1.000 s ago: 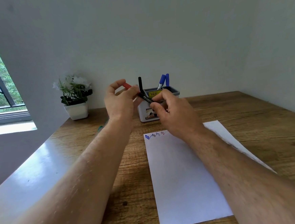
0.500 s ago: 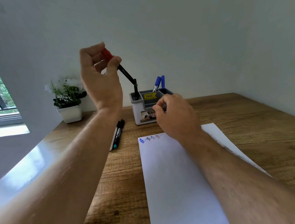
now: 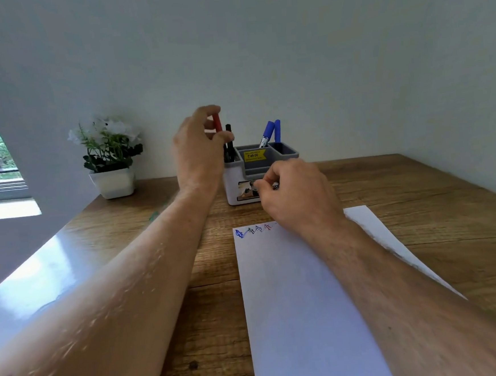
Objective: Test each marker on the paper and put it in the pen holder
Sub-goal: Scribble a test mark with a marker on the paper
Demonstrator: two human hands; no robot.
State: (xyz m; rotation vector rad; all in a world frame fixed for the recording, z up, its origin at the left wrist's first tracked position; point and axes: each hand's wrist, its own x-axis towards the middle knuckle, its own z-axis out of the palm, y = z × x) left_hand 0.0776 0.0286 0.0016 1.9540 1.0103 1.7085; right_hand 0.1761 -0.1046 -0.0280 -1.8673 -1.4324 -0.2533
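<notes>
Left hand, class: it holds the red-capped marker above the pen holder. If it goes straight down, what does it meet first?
Probably the pen holder's left compartment, beside the black marker already there; depth is unclear.

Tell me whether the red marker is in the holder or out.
Partly in. The left hand pinches the red marker upright, its dark lower end down in the holder's left compartment beside a black marker.

Your left hand (image 3: 199, 150) crowded the pen holder (image 3: 268, 164) at its left compartment, where a black marker (image 3: 229, 141) already stood. Two blue markers (image 3: 270, 132) blocked the rear. Your right hand (image 3: 298, 195) covered its front. The right compartment (image 3: 282, 149) gaped free.
</notes>
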